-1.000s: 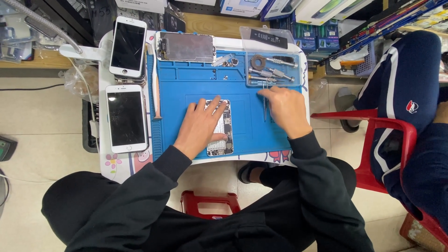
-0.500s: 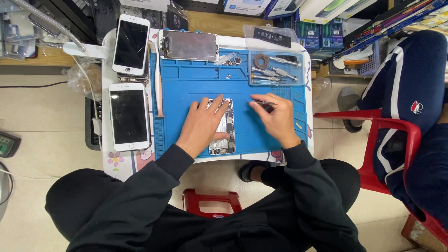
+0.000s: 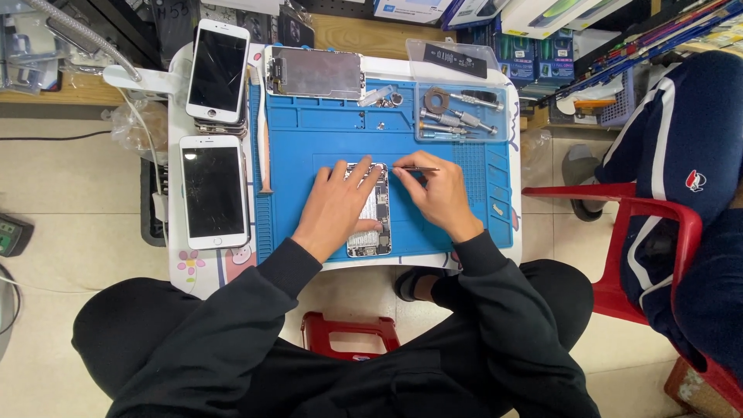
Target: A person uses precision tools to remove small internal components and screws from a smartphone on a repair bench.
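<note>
Left hand (image 3: 334, 209) lies flat on 1 opened phone (image 3: 370, 224); right hand (image 3: 441, 193) pinches tweezers (image 3: 414, 168). Beyond it, the tool tray (image 3: 503, 116) holds perhaps 4 screwdrivers (image 3: 457, 120).

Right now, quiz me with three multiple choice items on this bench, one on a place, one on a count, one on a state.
1. Where does the opened phone lie?
A on the blue mat
B on the floor
C on the red stool

2. How many white phones lie screen-up left of the mat?
A one
B two
C four

3. What is the right hand doing?
A resting empty
B holding a thin tool
C lifting a box

Answers: 1 A, blue shows around it. 2 B, upper phone and lower phone. 3 B, its fingers pinch it.
</note>
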